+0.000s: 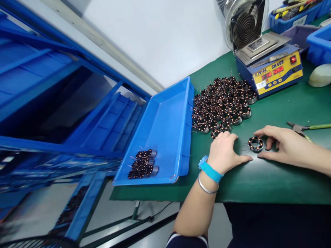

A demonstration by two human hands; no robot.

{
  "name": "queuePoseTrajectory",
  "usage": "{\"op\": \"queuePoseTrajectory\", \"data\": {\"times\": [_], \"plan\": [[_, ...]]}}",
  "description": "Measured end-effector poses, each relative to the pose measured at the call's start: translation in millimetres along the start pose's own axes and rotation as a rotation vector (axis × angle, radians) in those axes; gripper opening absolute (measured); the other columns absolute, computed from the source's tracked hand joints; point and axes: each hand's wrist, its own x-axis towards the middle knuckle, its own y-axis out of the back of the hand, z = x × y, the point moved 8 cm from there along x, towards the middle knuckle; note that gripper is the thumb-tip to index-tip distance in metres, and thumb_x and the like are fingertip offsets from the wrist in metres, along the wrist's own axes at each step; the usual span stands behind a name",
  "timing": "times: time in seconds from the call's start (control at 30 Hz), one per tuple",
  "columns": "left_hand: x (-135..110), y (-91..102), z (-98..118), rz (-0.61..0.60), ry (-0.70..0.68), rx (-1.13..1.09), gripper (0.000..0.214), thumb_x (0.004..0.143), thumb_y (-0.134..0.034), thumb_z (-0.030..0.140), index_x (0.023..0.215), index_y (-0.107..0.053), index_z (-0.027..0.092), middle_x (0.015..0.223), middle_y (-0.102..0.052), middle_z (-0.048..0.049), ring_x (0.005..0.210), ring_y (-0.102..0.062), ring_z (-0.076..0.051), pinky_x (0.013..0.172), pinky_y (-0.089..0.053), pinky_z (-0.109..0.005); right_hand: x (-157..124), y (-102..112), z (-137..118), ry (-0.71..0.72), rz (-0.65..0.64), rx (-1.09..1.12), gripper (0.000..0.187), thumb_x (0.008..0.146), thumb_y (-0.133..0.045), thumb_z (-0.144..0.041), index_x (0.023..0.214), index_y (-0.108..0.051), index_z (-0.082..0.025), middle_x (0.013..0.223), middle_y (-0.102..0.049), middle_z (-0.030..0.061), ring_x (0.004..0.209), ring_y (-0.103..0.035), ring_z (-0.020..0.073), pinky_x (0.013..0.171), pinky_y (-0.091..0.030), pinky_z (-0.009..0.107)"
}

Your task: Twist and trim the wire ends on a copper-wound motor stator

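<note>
A small ring-shaped motor stator (256, 144) with copper windings lies on the green tabletop between my hands, thin wire leads pointing left from it. My right hand (287, 143) is around its right side, index finger by the far edge and thumb by the near edge, slightly apart from it. My left hand (223, 151), with a blue wristband and a silver bangle, rests left of the stator. Its thumb stretches towards the wire leads, and its other fingers are bent near the front of a pile of similar stators (222, 103). Neither hand visibly grips anything.
A blue tray (184, 131) at the left holds a group of stators (143, 163). Behind stand a yellow-fronted CM 552 unit (279, 74) and a round fan (247, 26). Cutters (300, 128) lie beyond my right hand. Blue bins (294, 20) fill the back right corner.
</note>
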Motion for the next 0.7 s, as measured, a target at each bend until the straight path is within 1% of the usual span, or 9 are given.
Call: {"op": "queuePoseTrajectory", "data": {"times": [0.1, 0.17, 0.27, 0.37, 0.43, 0.5, 0.57, 0.63, 0.7], "plan": [[2.6, 0.6, -2.2, 0.05, -0.025, -0.06, 0.069, 0.073, -0.111, 0.066, 0.115, -0.081, 0.02, 0.123, -0.081, -0.0148, 0.123, -0.077, -0.04, 0.112, -0.066, -0.057, 0.5, -1.4, -6.0, 0.011, 0.023, 0.013, 0.051, 0.071, -0.09, -0.056, 0.109, -0.089, -0.023, 0.076, -0.073, 0.0036, 0.067, -0.067, 0.0221, 0.066, -0.049, 0.036], [6.0, -1.3, -3.4, 0.086, -0.049, -0.181, 0.074, 0.07, -0.112, 0.066, 0.119, -0.081, 0.019, 0.129, -0.082, -0.0167, 0.127, -0.077, -0.042, 0.117, -0.065, -0.06, 0.9, 1.0, -6.4, -0.008, 0.047, 0.05, 0.05, 0.07, -0.09, -0.058, 0.104, -0.086, -0.021, 0.073, -0.072, 0.0037, 0.067, -0.066, 0.0224, 0.065, -0.05, 0.035], [11.4, -15.5, -0.8, 0.116, -0.075, -0.49, 0.096, 0.067, -0.114, 0.061, 0.141, -0.076, 0.013, 0.146, -0.08, -0.0238, 0.136, -0.078, -0.044, 0.123, -0.063, -0.064, 1.8, 1.5, -4.9, -0.049, 0.05, 0.152, 0.061, 0.076, -0.09, -0.072, 0.106, -0.083, -0.019, 0.08, -0.077, 0.0076, 0.068, -0.07, 0.023, 0.063, -0.056, 0.035], [12.8, -40.3, 10.4, 0.096, -0.11, -0.807, 0.116, 0.071, -0.112, 0.05, 0.166, -0.06, 0.01, 0.156, -0.077, -0.027, 0.137, -0.08, -0.041, 0.118, -0.068, -0.058, 1.7, -7.0, -7.9, -0.057, 0.016, 0.258, 0.076, 0.078, -0.088, -0.087, 0.109, -0.081, -0.018, 0.096, -0.084, 0.0129, 0.074, -0.076, 0.0245, 0.066, -0.065, 0.036], [10.4, -50.7, 18.4, 0.115, -0.146, -0.886, 0.112, 0.076, -0.106, 0.038, 0.172, -0.054, 0.01, 0.154, -0.079, -0.0245, 0.135, -0.082, -0.039, 0.12, -0.067, -0.056, 0.2, -15.1, -12.0, -0.047, -0.011, 0.293, 0.079, 0.075, -0.089, -0.09, 0.107, -0.082, -0.018, 0.096, -0.085, 0.0137, 0.075, -0.078, 0.0258, 0.065, -0.066, 0.036], [7.5, -54.1, 23.2, 0.133, -0.16, -0.904, 0.096, 0.08, -0.098, 0.028, 0.167, -0.06, 0.011, 0.148, -0.082, -0.0205, 0.132, -0.083, -0.037, 0.124, -0.064, -0.054, -2.2, -19.9, -15.1, -0.043, -0.035, 0.304, 0.08, 0.073, -0.091, -0.092, 0.101, -0.082, -0.018, 0.09, -0.084, 0.0131, 0.073, -0.077, 0.0266, 0.062, -0.066, 0.037], [6.8, -54.1, 22.8, 0.105, -0.112, -0.967, 0.085, 0.08, -0.097, 0.026, 0.158, -0.066, 0.014, 0.143, -0.084, -0.0178, 0.128, -0.083, -0.035, 0.122, -0.065, -0.052, -4.3, -14.3, -18.3, -0.015, -0.02, 0.268, 0.081, 0.072, -0.091, -0.095, 0.099, -0.084, -0.019, 0.086, -0.082, 0.0122, 0.074, -0.077, 0.0277, 0.063, -0.066, 0.039], [7.7, -53.6, 19.5, 0.032, -0.009, -1.095, 0.086, 0.077, -0.104, 0.03, 0.153, -0.068, 0.015, 0.136, -0.086, -0.0169, 0.12, -0.084, -0.033, 0.114, -0.068, -0.048, -6.2, 3.9, -24.5, 0.068, 0.067, 0.158, 0.084, 0.072, -0.091, -0.099, 0.103, -0.086, -0.02, 0.088, -0.082, 0.0116, 0.078, -0.078, 0.0297, 0.07, -0.069, 0.043], [8.2, -52.0, 17.2, -0.042, 0.097, -1.23, 0.089, 0.072, -0.109, 0.036, 0.148, -0.068, 0.014, 0.126, -0.086, -0.0147, 0.104, -0.084, -0.027, 0.098, -0.07, -0.041, -8.6, 23.1, -32.3, 0.172, 0.15, 0.052, 0.084, 0.075, -0.091, -0.099, 0.11, -0.087, -0.023, 0.094, -0.083, 0.0115, 0.083, -0.079, 0.0304, 0.079, -0.071, 0.047]]}}
